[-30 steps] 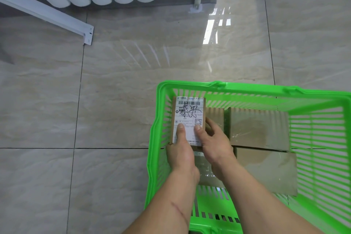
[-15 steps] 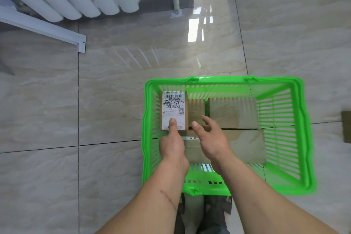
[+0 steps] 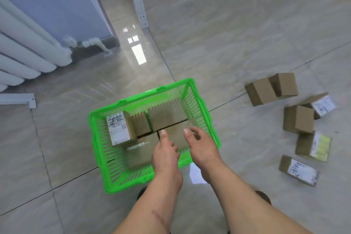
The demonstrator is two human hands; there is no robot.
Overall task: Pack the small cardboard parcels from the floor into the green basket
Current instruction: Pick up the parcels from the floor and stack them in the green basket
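The green basket (image 3: 98, 138) sits on the tiled floor in the middle of the view. Inside, a labelled parcel (image 3: 118, 128) stands in the far left corner on top of several plain cardboard parcels (image 3: 167, 118). My left hand (image 3: 165, 153) hovers over the basket's near right part, empty, fingers loosely apart. Beside it, above the basket's right rim, my right hand (image 3: 201, 145) is empty with fingers spread. Several loose parcels lie on the floor at the right: a plain pair (image 3: 266, 91), a plain one (image 3: 299, 119) and labelled ones (image 3: 299, 170).
A white radiator (image 3: 22, 53) with pipes stands along the blue wall at the left. White shelf posts (image 3: 139, 2) rise at the top centre, and a white rail end (image 3: 19, 99) lies at the left. A white paper scrap (image 3: 195, 175) lies by the basket.
Both hands let go of the labelled parcel, which now stands in the basket's left corner, and drew back to the right. The view swung right, showing the parcels on the floor.
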